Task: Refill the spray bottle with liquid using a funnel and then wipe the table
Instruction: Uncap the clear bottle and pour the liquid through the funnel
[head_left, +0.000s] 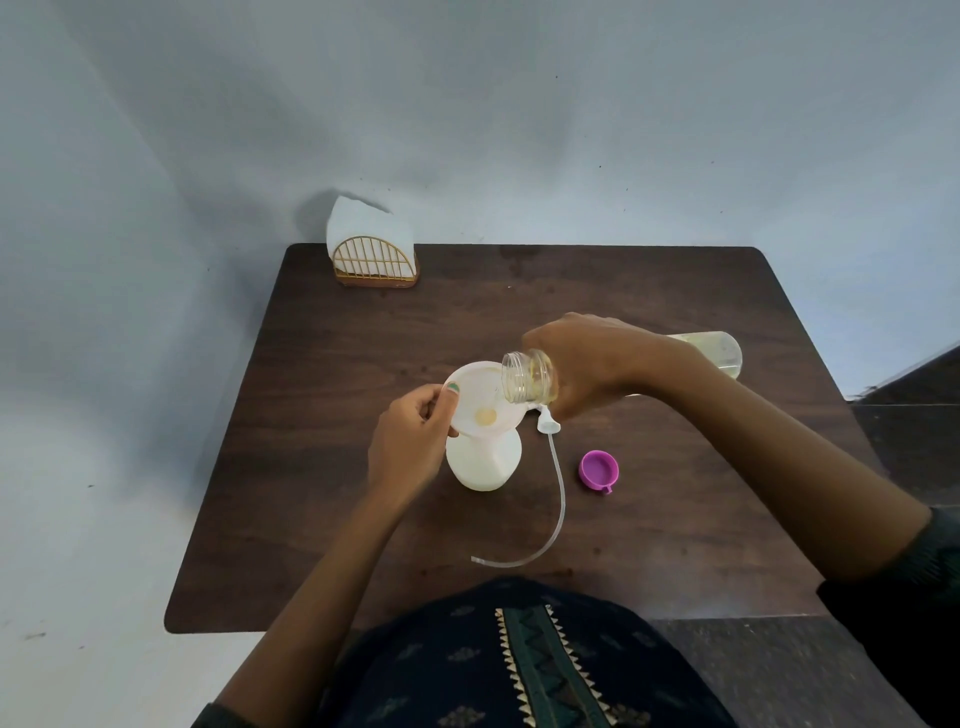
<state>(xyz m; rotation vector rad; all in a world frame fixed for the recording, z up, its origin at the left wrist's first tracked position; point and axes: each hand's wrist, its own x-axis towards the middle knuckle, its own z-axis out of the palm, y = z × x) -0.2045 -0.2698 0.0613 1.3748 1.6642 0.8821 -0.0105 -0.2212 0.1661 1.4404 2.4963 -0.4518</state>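
Our left hand (410, 441) pinches the funnel (485, 400) rim, seated in the white bottle (485, 462) mid-table (675, 519); our right hand (592, 364) grips the tipped refill bottle (530, 376) over it. Tilt further and we judge the funnel could overflow or tip, spilling liquid.

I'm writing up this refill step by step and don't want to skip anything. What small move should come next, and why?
Probably keep the clear bottle tipped and pouring. Its mouth sits over the funnel, a little yellowish liquid pools at the funnel's hole, and liquid remains in the bottle. The left hand steadies the funnel rim on the white spray bottle; the right hand holds the clear bottle.
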